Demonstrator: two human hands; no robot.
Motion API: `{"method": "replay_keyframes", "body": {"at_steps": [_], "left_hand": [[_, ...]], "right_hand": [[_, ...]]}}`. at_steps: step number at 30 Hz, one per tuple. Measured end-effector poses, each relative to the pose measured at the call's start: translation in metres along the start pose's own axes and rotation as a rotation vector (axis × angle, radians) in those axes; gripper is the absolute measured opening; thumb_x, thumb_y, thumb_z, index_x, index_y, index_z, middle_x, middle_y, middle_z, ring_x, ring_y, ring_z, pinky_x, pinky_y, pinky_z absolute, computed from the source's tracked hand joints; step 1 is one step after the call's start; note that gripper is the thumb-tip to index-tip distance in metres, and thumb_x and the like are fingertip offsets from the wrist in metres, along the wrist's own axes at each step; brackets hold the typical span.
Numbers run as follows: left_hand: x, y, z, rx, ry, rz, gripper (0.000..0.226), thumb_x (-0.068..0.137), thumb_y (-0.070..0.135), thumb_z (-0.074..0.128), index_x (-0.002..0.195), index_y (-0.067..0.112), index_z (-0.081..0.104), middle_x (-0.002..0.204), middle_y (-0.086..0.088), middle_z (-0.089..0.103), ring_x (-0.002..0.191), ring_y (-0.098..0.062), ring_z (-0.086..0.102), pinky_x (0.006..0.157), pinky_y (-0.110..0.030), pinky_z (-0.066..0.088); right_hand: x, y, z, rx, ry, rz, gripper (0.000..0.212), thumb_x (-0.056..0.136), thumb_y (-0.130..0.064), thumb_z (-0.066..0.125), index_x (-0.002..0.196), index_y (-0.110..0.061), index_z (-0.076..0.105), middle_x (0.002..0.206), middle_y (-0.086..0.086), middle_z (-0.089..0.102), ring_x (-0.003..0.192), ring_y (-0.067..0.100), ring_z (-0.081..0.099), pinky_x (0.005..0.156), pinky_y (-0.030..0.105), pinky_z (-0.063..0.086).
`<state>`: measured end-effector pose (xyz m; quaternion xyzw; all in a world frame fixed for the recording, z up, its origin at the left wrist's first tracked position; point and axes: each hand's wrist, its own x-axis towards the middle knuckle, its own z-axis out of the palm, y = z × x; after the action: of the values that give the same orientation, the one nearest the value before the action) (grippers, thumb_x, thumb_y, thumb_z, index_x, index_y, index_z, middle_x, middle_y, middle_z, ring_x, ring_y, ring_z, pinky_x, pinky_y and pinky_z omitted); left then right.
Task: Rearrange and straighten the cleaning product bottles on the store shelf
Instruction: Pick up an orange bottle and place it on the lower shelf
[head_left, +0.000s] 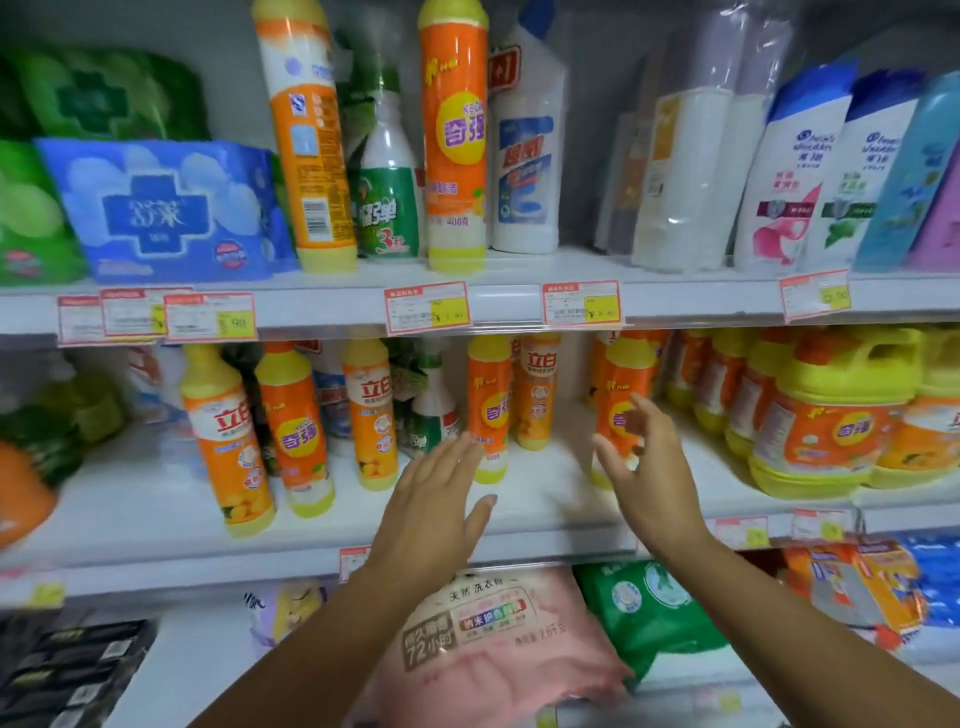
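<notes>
Head view: on the middle shelf (156, 514) the orange dish-soap bottles are found in a loose, uneven row. At the far left a leaning bottle (224, 441) appears tilted out of line, near the front edge. Just beside it a second bottle (296, 431) and a third bottle (371, 415) are set further back, with a green spray bottle (431, 421) tucked behind.

Next, the left hand (436, 504) is stretched forward with its fingers straight and together and nothing held. Its fingertips reach the foot of the centre bottle (488, 400); whether contact is made cannot be told. To the right, the right hand (644, 467) is held apart in front of the right bottle (618, 384), with the fingers loosely curved, the thumb set off and nothing enclosed. Beyond it the yellow-capped jugs (826, 421) are packed close together.

The step in hand is judged to be the squaring of these two bottles. It would be done best if each bottle were gripped low on the body, where tipping is least likely. Each should be slid rather than lifted, so that neighbours are not knocked. Labels should be turned to face forward and the bases brought to one line parallel with the shelf edge. The leaning bottle at the left should then be stood upright.
</notes>
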<state>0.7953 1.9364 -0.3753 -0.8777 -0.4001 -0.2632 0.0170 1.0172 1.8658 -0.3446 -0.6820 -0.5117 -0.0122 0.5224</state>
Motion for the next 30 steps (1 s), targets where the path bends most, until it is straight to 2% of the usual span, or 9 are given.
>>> {"method": "replay_keyframes", "body": {"at_steps": [4,9,13,16,18,22,26,28,30], "left_hand": [[0.002,0.006,-0.046,-0.016,0.157,0.022,0.054,0.09,0.05,0.033,0.14,0.029,0.036,0.146,0.008,0.037,0.134,-0.012,0.033,0.111,-0.029,0.022],[0.011,0.002,-0.103,0.06,0.359,0.096,0.049,0.091,0.046,0.037,0.134,0.025,0.043,0.136,0.008,0.047,0.126,-0.01,0.039,0.105,-0.033,0.036],[0.016,-0.01,-0.132,0.131,0.447,0.101,0.048,0.09,0.041,0.04,0.133,0.021,0.043,0.135,0.002,0.048,0.125,-0.014,0.038,0.103,-0.037,0.039],[0.025,-0.024,-0.139,0.232,0.416,0.042,0.058,0.091,0.046,0.037,0.142,0.02,0.029,0.152,-0.001,0.028,0.14,-0.016,0.021,0.112,-0.039,0.02],[0.032,-0.034,-0.14,0.283,0.398,-0.027,0.064,0.09,0.05,0.032,0.145,0.02,0.022,0.156,-0.003,0.018,0.143,-0.018,0.013,0.115,-0.044,0.017],[0.039,-0.047,-0.137,0.326,0.359,-0.094,0.069,0.088,0.053,0.028,0.146,0.017,0.019,0.157,-0.004,0.014,0.144,-0.019,0.01,0.115,-0.048,0.018],[0.039,-0.047,-0.134,0.339,0.367,-0.089,0.07,0.089,0.054,0.027,0.148,0.017,0.015,0.157,-0.003,0.01,0.145,-0.019,0.007,0.116,-0.048,0.013],[0.039,-0.048,-0.133,0.367,0.359,-0.085,0.071,0.089,0.054,0.027,0.148,0.016,0.014,0.157,-0.004,0.009,0.145,-0.02,0.007,0.115,-0.047,0.011],[0.038,-0.048,-0.133,0.376,0.352,-0.084,0.072,0.089,0.054,0.026,0.148,0.016,0.012,0.158,-0.004,0.007,0.145,-0.02,0.004,0.115,-0.046,0.007]], "right_hand": [[-0.002,-0.083,-0.02,0.099,0.025,-0.347,0.033,0.091,-0.025,0.059,0.122,-0.029,0.05,0.11,-0.015,0.054,0.1,0.008,0.057,0.087,0.029,0.047],[0.046,-0.177,-0.031,0.1,0.059,-0.51,0.035,0.092,-0.023,0.058,0.126,-0.02,0.051,0.112,-0.011,0.051,0.104,0.008,0.055,0.09,0.028,0.047],[0.107,-0.223,-0.01,0.102,-0.06,-0.37,0.062,0.087,-0.032,0.066,0.14,-0.02,0.036,0.132,-0.001,0.049,0.12,0.014,0.048,0.102,0.035,0.043],[0.137,-0.241,0.011,0.246,-0.156,-0.192,0.074,0.079,-0.032,0.074,0.139,-0.021,0.032,0.128,0.001,0.052,0.112,0.019,0.054,0.096,0.042,0.049],[0.148,-0.247,0.022,0.217,-0.137,-0.144,0.081,0.077,-0.034,0.076,0.14,-0.021,0.027,0.12,-0.001,0.051,0.104,0.017,0.053,0.089,0.038,0.05],[0.161,-0.25,0.033,0.092,-0.081,-0.055,0.07,0.075,-0.038,0.076,0.128,-0.015,0.037,0.116,0.004,0.055,0.103,0.023,0.056,0.086,0.042,0.051],[0.143,-0.249,0.016,0.253,-0.057,-0.201,0.069,0.075,-0.028,0.078,0.13,-0.015,0.037,0.116,0.001,0.056,0.098,0.016,0.056,0.079,0.027,0.048],[0.124,-0.254,-0.003,0.336,-0.021,-0.309,0.067,0.076,-0.024,0.078,0.129,-0.016,0.037,0.111,-0.005,0.055,0.093,0.006,0.057,0.072,0.011,0.047],[0.107,-0.26,-0.027,0.396,0.011,-0.385,0.066,0.075,-0.025,0.078,0.126,-0.017,0.039,0.109,-0.009,0.057,0.091,-0.003,0.057,0.068,0.004,0.046]]}}
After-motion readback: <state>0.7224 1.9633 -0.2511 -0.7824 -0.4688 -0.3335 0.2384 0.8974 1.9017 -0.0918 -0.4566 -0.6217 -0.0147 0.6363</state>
